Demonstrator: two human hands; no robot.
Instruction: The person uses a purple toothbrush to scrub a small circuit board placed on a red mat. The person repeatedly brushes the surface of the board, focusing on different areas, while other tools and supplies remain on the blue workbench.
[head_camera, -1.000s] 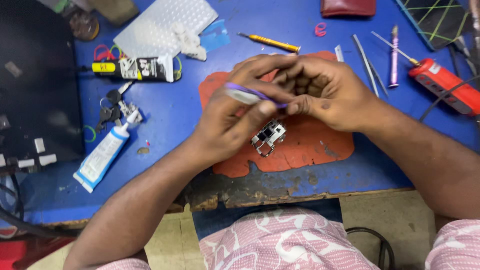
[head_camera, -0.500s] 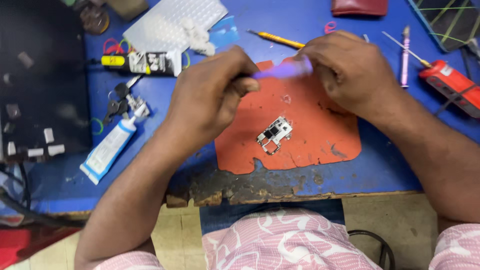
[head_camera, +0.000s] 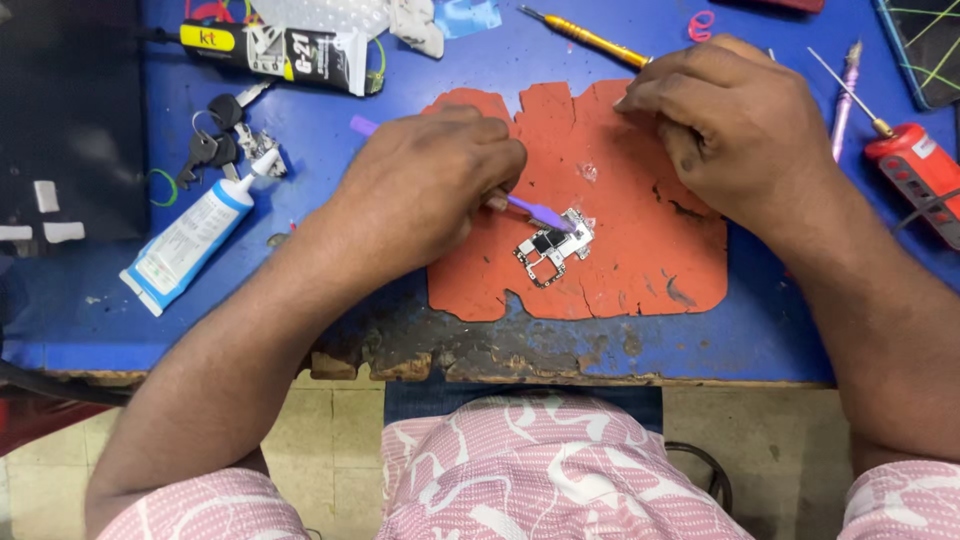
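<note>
A small circuit board (head_camera: 553, 246) lies on an orange-red mat (head_camera: 640, 250) on the blue table. My left hand (head_camera: 430, 190) grips a thin purple tool (head_camera: 535, 211), its tip touching the board's upper edge; the tool's back end sticks out behind the hand. My right hand (head_camera: 735, 125) rests on the mat's upper right part, fingers curled downward, nothing visible in it.
A white glue tube (head_camera: 190, 240), a black glue tube (head_camera: 290, 50) and a bunch of keys (head_camera: 225, 140) lie at the left. A yellow-handled tool (head_camera: 590, 38) lies at the top, a red tool (head_camera: 915, 175) at the right. The table's front edge (head_camera: 480, 360) is worn.
Both hands were together above the board; they have parted. The left hand has brought the purple tool down onto the board, and the right hand has settled on the mat.
</note>
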